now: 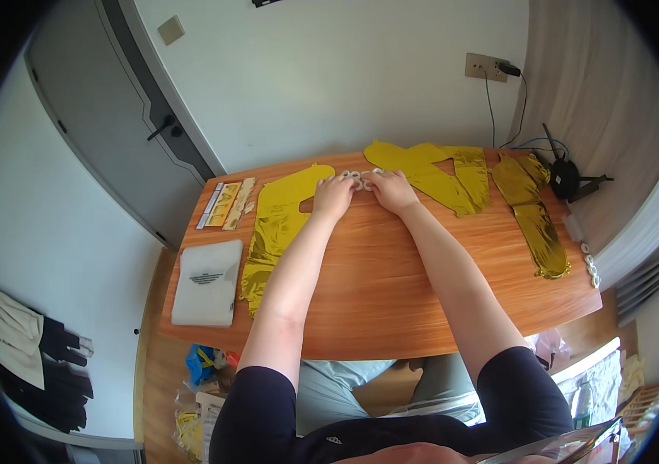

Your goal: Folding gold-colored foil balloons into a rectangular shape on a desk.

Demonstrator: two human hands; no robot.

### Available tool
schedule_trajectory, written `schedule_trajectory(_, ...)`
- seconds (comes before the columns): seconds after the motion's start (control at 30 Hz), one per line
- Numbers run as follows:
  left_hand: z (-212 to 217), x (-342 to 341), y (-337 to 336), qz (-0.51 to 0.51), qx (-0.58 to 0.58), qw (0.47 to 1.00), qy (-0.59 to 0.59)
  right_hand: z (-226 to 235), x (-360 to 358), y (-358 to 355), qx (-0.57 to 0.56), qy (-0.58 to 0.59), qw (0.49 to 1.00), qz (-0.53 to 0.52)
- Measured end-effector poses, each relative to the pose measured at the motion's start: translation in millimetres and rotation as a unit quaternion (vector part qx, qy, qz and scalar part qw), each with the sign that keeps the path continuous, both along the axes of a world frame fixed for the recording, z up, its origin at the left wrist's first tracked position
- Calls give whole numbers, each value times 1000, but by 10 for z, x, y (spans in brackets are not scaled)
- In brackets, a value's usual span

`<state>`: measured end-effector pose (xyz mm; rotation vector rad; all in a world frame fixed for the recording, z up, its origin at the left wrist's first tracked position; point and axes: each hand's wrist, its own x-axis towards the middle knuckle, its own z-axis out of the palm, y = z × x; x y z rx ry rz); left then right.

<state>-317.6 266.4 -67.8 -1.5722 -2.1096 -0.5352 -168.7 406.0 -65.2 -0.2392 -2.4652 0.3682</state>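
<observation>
Reaching across the bench (379,286) in the head view, both bare arms end at a small group of white rings (355,175) in the upper centre of the frame. The left hand (334,195) touches the group from the left, the right hand (391,189) from the right. Fingers on both are bent over the rings; whether either grip is closed on a ring or only pressing on it cannot be told, the fingertips being partly hidden.

Laid out: the left foil piece (275,220), left of centre, partly behind the left forearm; the middle foil piece (414,165), right of the hands; and the right foil piece (532,213), toward the right of the frame. All three are gold, flat and creased in places.

Not finished, in this inspector's judgement: the ring group, since both hands are on it. The white chain (590,267) at the bench's right edge is untouched. Likewise untouched at centre left: the white pouch (206,294), with the yellow card (219,205) and cream strip (240,204) above it. Overall progress, as judged: spreading out done, ring handling under way.
</observation>
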Motion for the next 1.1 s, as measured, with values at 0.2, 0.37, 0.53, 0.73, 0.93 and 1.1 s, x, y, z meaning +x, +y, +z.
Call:
schedule_trajectory(0.2,136,40,0,13,29,999,-25,-24,12,65,39,54,998,20)
schedule_trajectory(0.37,126,56,-136,0,26,996,-82,-57,96,87,3,34,998,-50)
schedule_trajectory(0.53,36,6,-138,-8,35,997,-65,-4,67,29,-34,30,997,-68)
schedule_trajectory(0.73,-14,32,-72,37,28,999,-22,-48,63,110,-112,39,989,-85)
schedule_trajectory(0.93,-36,-13,-72,7,42,998,37,-51,38,103,-174,96,980,-26)
schedule_trajectory(1.1,-21,61,-8,-35,9,999,-2,-87,75,111,-28,68,995,-74)
